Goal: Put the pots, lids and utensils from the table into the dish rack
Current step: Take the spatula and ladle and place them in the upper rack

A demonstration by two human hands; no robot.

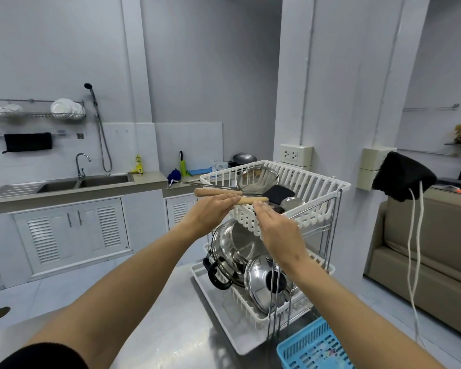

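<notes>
The left hand (210, 211) lies flat-fingered against a wooden handle (250, 200) at the dish rack (317, 209) rim; just right, the right hand (280, 233) hovers empty, fingers straight.

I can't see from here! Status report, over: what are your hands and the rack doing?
Left hand and right hand open, fingers on wooden handles at top basket rim. Pot and lid racked below. Nothing in the way.
</notes>
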